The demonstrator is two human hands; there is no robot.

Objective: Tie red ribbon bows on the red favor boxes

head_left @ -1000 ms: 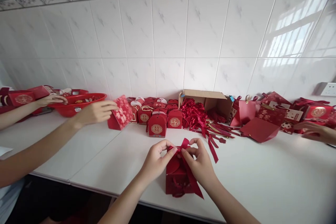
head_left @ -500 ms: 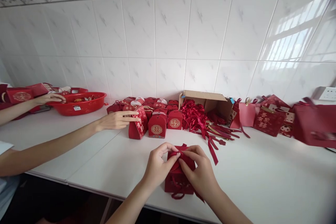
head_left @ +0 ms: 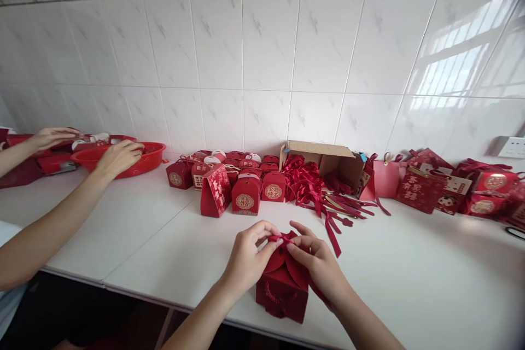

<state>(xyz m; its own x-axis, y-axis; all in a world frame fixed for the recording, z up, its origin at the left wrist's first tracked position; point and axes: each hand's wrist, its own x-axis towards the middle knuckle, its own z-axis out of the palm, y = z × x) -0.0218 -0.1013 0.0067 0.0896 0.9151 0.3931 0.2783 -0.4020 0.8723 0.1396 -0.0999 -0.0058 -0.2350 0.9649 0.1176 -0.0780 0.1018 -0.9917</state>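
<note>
A dark red gift box with curved top flaps stands near the table's front edge, between my hands. Across its top runs a red ribbon. My left hand pinches this ribbon between thumb and finger on the left side. On the right, my right hand pinches the ribbon too, its other fingers partly raised. A ribbon tail hangs beside my right wrist. Whether the ribbon is knotted is hidden by my fingers.
Several finished-looking red boxes stand behind, beside a pile of ribbons and an open cardboard box. A co-worker's hand is over a red basin at left. Red bags line the right.
The co-worker's hand has left the patterned box and reached to the basin. A blurred red bag at far right is gone from view. My box is turned slightly; my right fingers have lifted.
</note>
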